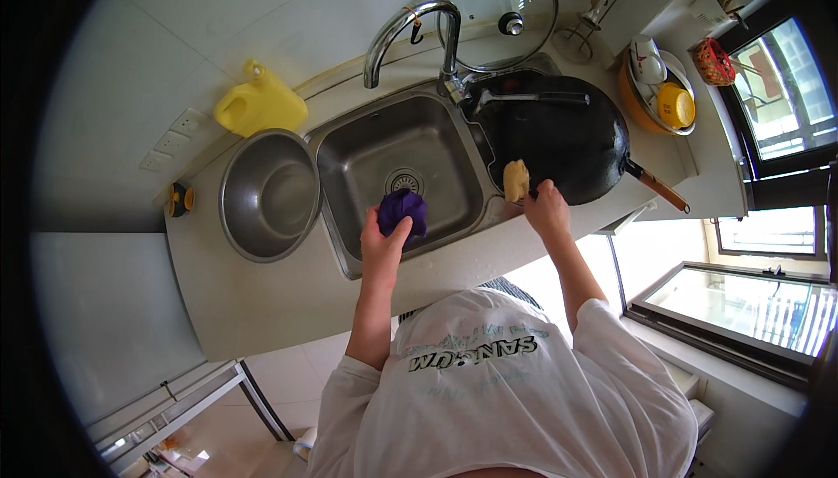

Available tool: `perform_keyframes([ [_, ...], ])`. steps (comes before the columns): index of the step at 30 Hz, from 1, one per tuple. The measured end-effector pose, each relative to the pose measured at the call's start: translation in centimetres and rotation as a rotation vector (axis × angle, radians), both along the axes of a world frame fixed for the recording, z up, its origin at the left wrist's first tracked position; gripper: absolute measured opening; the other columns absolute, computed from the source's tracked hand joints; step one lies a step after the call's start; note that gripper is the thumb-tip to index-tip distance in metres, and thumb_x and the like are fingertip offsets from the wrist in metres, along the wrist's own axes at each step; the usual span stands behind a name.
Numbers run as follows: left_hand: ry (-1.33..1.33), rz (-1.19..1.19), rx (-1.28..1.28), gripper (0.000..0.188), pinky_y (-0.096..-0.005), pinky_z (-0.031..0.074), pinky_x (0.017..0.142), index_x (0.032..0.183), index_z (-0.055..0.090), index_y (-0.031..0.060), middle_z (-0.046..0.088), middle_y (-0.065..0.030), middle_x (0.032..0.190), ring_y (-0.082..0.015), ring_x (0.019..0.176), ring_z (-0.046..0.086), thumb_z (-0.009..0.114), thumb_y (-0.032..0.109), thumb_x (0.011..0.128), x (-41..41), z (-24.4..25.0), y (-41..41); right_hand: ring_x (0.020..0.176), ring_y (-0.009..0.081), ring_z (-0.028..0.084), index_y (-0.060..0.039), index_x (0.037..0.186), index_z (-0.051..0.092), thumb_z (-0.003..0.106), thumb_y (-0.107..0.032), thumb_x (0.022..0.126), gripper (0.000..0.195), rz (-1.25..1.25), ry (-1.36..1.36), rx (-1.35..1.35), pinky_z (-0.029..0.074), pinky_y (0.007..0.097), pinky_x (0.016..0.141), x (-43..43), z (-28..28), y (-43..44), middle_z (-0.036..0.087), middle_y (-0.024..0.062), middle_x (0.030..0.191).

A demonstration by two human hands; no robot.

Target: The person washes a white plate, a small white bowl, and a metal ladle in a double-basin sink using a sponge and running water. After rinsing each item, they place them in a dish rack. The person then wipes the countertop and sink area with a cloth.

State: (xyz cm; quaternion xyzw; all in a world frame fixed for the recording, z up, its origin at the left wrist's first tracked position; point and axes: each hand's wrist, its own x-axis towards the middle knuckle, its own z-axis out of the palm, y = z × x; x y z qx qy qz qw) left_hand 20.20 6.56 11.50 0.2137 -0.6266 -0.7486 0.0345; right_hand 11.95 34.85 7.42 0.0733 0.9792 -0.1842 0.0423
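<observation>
My left hand (382, 242) grips a bunched purple cloth (404, 215) above the front of the stainless steel sink basin (353, 157). The sink drain (404, 181) shows just behind the cloth. To the right, my right hand (548, 208) is at the near edge of an upturned black wok (569, 137), its fingertips drawn together. Just left of those fingers is a tan, sponge-like piece (516, 181). A small dark gap or part lies between them, so I cannot tell whether my fingers hold it.
A chrome faucet (393, 26) arches over the sink. On its left are a steel bowl (272, 195) and a yellow jug (262, 101). The wok's wooden handle (661, 190) juts right. Behind stands a glass lid (488, 0); a spatula (533, 97) lies on the wok. Dishes fill an orange basin (632, 101).
</observation>
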Motion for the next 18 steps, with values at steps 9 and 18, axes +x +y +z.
perform_keyframes([
  [9,-0.100,-0.217,0.526,0.023,-0.0239,0.047,0.075,0.104,0.059,0.0016,0.062,-0.0050,0.096,-0.0098,0.085,0.059,0.057,0.016,0.086,-3.5,4.4,2.0,0.090,0.0246,0.060,-0.0073,0.118,0.052,0.061,-0.011,0.083,0.036,0.553,0.136,-0.900,0.047,0.0310,0.081,1.1,3.9,-7.2,0.062,0.0113,0.094],
  [18,0.074,-0.523,-0.160,0.026,-0.0256,0.047,0.069,0.103,0.056,0.0042,0.061,-0.0043,0.089,-0.0111,0.079,0.057,0.066,0.014,0.081,-4.7,1.5,-0.1,0.101,0.0181,0.058,0.0005,0.122,0.049,0.043,-0.014,0.094,0.032,0.039,-0.219,-1.716,0.045,0.0304,0.090,-0.4,7.0,-3.9,0.060,0.0096,0.110],
])
